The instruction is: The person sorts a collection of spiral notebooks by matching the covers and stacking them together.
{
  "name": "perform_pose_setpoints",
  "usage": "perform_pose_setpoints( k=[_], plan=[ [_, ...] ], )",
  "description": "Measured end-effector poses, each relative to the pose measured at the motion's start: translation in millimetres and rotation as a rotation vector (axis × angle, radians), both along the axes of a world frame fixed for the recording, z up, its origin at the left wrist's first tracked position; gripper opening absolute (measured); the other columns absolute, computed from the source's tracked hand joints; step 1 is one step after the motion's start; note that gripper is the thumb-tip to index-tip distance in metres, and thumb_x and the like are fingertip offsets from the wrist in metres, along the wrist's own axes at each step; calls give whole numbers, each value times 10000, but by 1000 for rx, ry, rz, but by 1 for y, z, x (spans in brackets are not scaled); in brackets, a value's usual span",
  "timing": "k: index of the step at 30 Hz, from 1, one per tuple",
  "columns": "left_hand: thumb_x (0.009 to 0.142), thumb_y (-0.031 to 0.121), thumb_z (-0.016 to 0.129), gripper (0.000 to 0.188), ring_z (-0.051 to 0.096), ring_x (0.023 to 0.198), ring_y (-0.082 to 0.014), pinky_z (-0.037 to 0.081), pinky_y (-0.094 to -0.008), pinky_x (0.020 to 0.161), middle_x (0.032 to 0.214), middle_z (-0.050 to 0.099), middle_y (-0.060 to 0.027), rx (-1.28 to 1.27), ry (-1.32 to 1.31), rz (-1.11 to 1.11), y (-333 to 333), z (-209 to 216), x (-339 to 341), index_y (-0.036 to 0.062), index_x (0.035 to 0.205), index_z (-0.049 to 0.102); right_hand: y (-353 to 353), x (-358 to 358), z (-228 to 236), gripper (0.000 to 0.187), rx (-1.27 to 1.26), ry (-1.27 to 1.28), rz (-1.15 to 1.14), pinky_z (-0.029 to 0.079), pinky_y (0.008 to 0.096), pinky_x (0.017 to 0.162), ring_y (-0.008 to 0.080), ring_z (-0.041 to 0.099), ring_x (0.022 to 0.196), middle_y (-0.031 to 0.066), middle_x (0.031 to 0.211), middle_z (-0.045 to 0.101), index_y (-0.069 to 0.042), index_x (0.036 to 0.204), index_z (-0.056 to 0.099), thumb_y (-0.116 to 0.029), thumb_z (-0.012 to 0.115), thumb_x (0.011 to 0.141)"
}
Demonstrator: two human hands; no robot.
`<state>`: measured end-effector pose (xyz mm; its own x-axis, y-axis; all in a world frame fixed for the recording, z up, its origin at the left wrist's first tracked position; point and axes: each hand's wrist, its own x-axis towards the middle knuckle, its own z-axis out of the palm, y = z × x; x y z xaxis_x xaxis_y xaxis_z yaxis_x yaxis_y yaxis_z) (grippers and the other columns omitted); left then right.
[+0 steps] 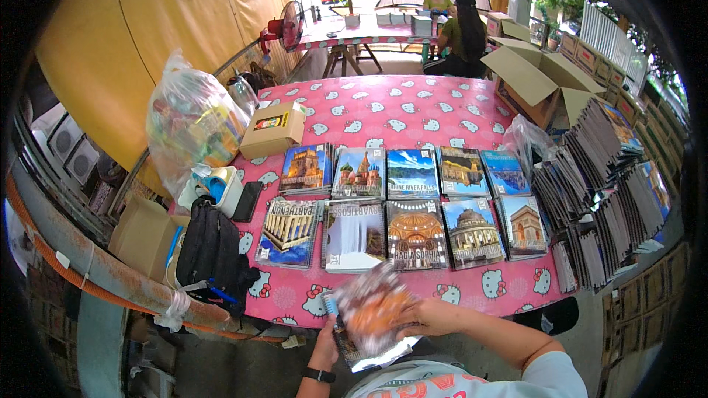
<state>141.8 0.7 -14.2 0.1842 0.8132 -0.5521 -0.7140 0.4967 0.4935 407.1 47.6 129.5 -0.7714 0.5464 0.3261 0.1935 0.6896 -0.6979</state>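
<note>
Close to my body, at the table's near edge, I hold a small group of spiral notebooks. The top notebook (375, 311) has an orange and brown cover, smeared by motion. My left hand (327, 340), with a dark band at the wrist, grips the left edge of the notebooks. My right hand (428, 317) is closed on the top notebook's right side. Beneath it, part of another cover and a shiny pale edge show. Just beyond my hands lie two rows of notebook stacks, among them a waterfall cover (355, 236) and a domed-interior cover (417, 236).
Tall piles of spiral notebooks (590, 206) stand at the right, near an open carton (542, 74). At the left are a black bag (210, 250), a phone (248, 201), a brown box (273, 130) and a filled plastic bag (195, 118). Two people sit at a far table.
</note>
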Motion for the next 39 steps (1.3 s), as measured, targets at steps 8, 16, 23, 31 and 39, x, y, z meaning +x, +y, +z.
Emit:
perform_pose_setpoints(
  k=[8, 16, 23, 31, 39],
  plan=[
    [733, 77, 637, 350, 569, 881, -193, 464, -339, 783, 999, 578, -68, 30, 646, -57, -6, 36, 14, 16, 1061, 527, 249, 44, -71, 609, 461, -549, -904, 308, 436, 967, 269, 327, 1236, 162, 1312, 371, -70, 1237, 410, -348, 619, 737],
    [757, 140, 657, 369, 551, 861, -160, 443, -309, 770, 980, 586, -77, -32, 579, 79, -17, 34, -1, -6, 1068, 522, 271, 61, -95, 111, 495, -563, -778, 469, 380, 643, 278, 557, 761, 84, 745, 586, -67, 803, 571, -105, 492, 734],
    [888, 391, 454, 436, 579, 820, -194, 477, -339, 729, 988, 585, -87, -20, 49, 227, -16, 26, -14, -2, 1064, 520, 147, 9, 7, 139, 318, -167, -191, 464, 385, 631, 282, 580, 689, 93, 773, 616, -88, 834, 641, -190, 621, 741],
    [722, 57, 651, 291, 588, 695, -185, 490, -330, 625, 858, 578, -75, -16, 409, 103, -32, 20, -30, -28, 968, 520, 112, -65, -81, 510, 774, -628, -496, 360, 361, 938, 281, 477, 1100, 132, 1171, 518, -50, 1191, 468, -290, 601, 761],
    [799, 227, 597, 327, 602, 751, -181, 474, -323, 725, 916, 600, -89, -91, 0, 257, -42, 17, -47, -33, 988, 541, 74, -67, -6, 327, 9, -290, 173, 425, 352, 856, 254, 565, 957, 118, 1002, 614, -43, 1030, 598, -286, 558, 814]
  ],
)
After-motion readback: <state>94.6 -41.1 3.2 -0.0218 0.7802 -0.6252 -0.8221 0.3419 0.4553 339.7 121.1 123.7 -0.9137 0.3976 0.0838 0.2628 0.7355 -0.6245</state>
